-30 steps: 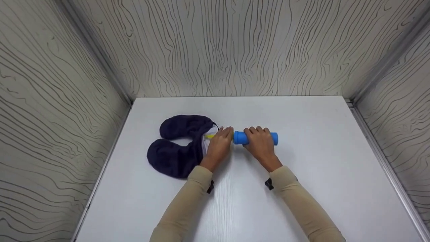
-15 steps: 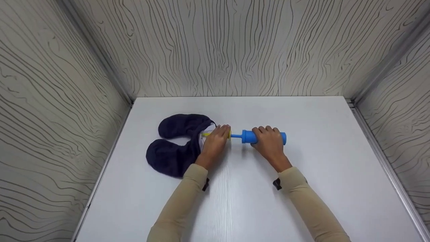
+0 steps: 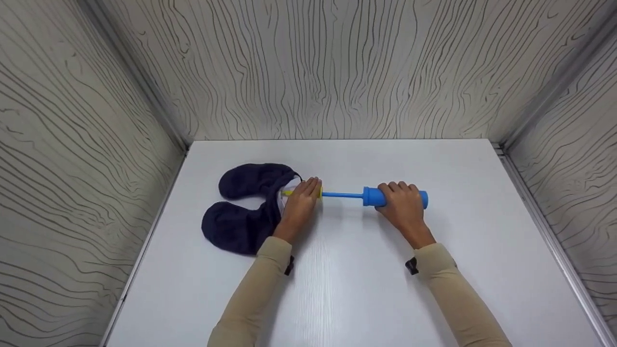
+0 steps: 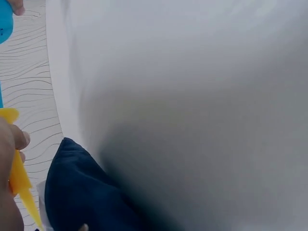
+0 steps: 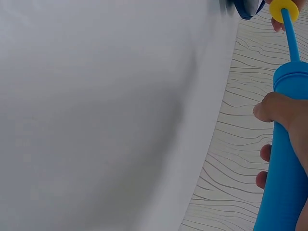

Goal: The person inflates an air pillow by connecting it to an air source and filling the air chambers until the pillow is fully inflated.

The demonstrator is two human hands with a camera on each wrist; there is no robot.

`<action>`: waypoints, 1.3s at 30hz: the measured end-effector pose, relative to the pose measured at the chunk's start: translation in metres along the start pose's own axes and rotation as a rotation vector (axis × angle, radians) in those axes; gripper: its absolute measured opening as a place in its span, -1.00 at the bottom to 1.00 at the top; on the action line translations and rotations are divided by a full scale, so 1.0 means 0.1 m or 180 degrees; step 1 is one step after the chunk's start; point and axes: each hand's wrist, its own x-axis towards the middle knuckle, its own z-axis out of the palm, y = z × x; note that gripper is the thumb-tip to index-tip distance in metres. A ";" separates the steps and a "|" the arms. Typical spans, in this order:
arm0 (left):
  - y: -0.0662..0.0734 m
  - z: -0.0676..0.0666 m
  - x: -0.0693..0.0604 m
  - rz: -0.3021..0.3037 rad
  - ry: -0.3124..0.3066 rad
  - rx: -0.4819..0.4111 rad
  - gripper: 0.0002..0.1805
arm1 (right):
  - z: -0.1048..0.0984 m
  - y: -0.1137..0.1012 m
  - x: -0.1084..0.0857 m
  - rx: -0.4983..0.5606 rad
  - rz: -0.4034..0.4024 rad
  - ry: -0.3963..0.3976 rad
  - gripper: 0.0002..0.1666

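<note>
A hand pump with a blue barrel (image 3: 374, 196) lies across the middle of the head view, its thin blue rod (image 3: 343, 195) drawn well out. My right hand (image 3: 402, 205) grips the barrel, thumb and fingertips wrapped round it in the right wrist view. The yellow nozzle end (image 4: 19, 178) is held in my left hand (image 3: 301, 205), fingers curled about it. Its tip points into the white opening (image 3: 290, 185) of a dark navy U-shaped neck pillow (image 3: 241, 226). How far the tip reaches inside is hidden by the left hand and the cloth.
A white table (image 3: 347, 289) lies under everything. Wood-patterned panels stand behind it (image 3: 308, 72) and at both sides. The pillow's two lobes point left, close to the table's left edge.
The right hand has moved right with the barrel, drawing a long stretch of blue rod out from the yellow end. The left hand and pillow have shifted slightly left.
</note>
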 end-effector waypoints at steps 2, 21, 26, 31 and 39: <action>0.02 -0.01 -0.01 -0.0050 -0.0045 0.0023 -0.52 | 0.00 -0.01 0.00 -0.0025 -0.0017 0.0018 -0.34; 0.23 -0.02 0.00 -0.0046 0.0153 0.0179 -0.52 | 0.19 -0.70 0.20 -0.0134 -0.0336 -0.0046 -0.34; 0.23 0.01 0.00 0.0040 0.0205 0.0173 -0.51 | 0.21 -0.77 0.22 -0.0140 -0.0339 -0.0053 -0.35; 0.22 0.03 0.00 0.0100 0.0158 0.0224 -0.49 | 0.22 -0.72 0.19 -0.0100 -0.0337 -0.0054 -0.36; 0.14 0.00 -0.01 0.0065 -0.0113 0.0293 -0.46 | 0.20 -0.48 0.12 0.0014 -0.0320 0.0078 -0.35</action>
